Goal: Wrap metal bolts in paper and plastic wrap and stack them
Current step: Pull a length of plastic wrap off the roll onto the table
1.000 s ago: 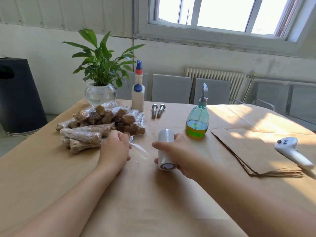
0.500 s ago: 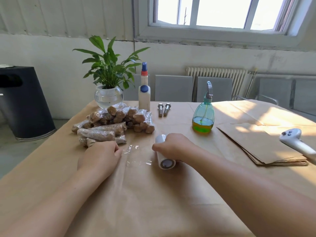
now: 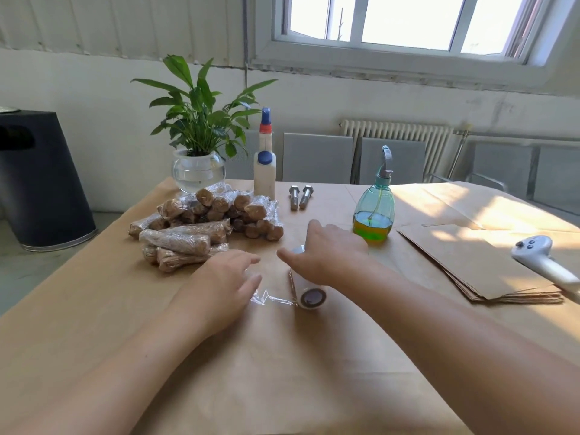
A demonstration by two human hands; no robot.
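1. Bolts (image 3: pixel 300 197): two bare metal ones lie side by side at the far middle of the table (image 3: pixel 282 372), unwrapped and well apart from both hands.
2. Wrapped bundles (image 3: pixel 204 222): a heap of bolts already in brown paper and clear film, stacked at the far left, just in front of the potted plant (image 3: pixel 199 133). Judging by the heap, most of the work is done; the two bare ones appear to be all that is left.
3. Plastic wrap roll (image 3: pixel 309 290): lies on its side near the middle, a short loose tail of film (image 3: pixel 270 299) drawn out toward the left.
4. Right hand (image 3: pixel 326 255): rests flat over the roll, fingers straight and spread, clasping nothing.
5. Left hand (image 3: pixel 229 277): palm down just left of the film tail, fingers relaxed; whether it pins the film edge cannot be told.
6. Paper sheets (image 3: pixel 480 271): a brown stack at the right, ready for the next wrap, with a white controller (image 3: pixel 546 262) just beside it.
7. Glue bottle (image 3: pixel 264 164) and spray bottle (image 3: pixel 374 208): stand at the far side, untouched.
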